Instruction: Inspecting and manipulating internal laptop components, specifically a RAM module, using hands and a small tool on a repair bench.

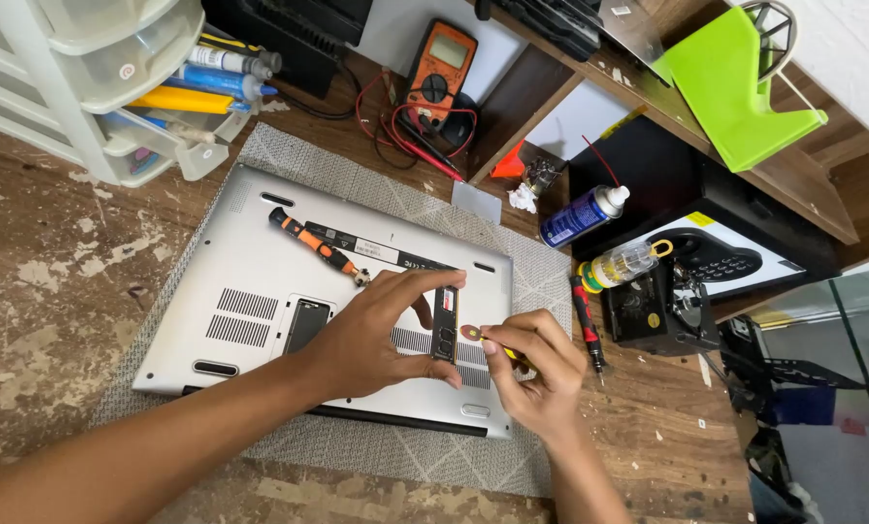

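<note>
Head view shows your left hand clamped on a small black memory module, thumb and fingers pinching its two ends, held upright just above the silver laptop lying underside up on a grey mat; your right hand sits just beside it, closed round a thin yellow-handled tool whose tip touches the module; an orange-and-black screwdriver rests on the laptop; a blue spray can lies near the mat's right edge.
</note>
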